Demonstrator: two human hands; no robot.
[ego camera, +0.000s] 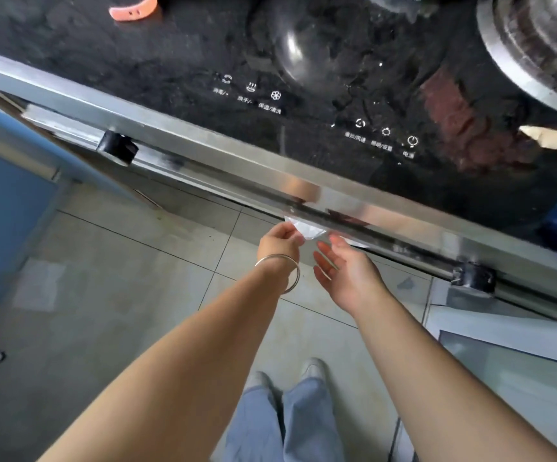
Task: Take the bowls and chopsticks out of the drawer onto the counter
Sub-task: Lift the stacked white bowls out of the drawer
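No bowls or chopsticks are in view, and the drawer front under the cooktop looks closed. Its long steel handle bar (223, 191) runs diagonally between two black mounts. My left hand (278, 243), with a silver bangle on the wrist, has its fingers curled just below the bar, against a small white film tag (305, 230) hanging there. I cannot tell whether it grips the tag. My right hand (347, 271) is palm up with its fingers spread, the fingertips just under the bar beside the tag. It holds nothing.
Above the bar lies a black glass cooktop (170, 61) with touch controls (383, 138). It has a steel burner ring (517, 58) at the top right and an orange band (135, 8) at the top left. A blue cabinet (3, 201) stands left, with tiled floor (120, 295) below.
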